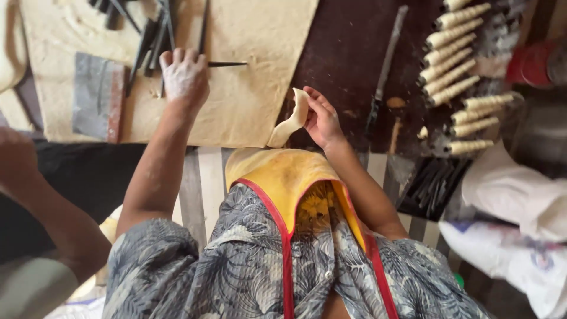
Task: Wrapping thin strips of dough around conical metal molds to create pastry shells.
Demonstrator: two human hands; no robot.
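My left hand (184, 77), dusted with flour, rests on the rolled-out dough sheet (254, 100) and is closed on a thin black metal cone mould (227, 64) whose tip points right. My right hand (322, 118) pinches a cut strip of dough (289, 123) that hangs down at the sheet's right edge, over the dark wooden table (348, 53). The two hands are apart, and the strip does not touch the mould.
More black moulds (144, 32) lie piled at the sheet's top. A metal scraper (97, 94) lies left. Several dough-wrapped cones (455, 59) lie in rows at right, beside a long blade (385, 65). Another person's arm (35, 201) reaches in at the left.
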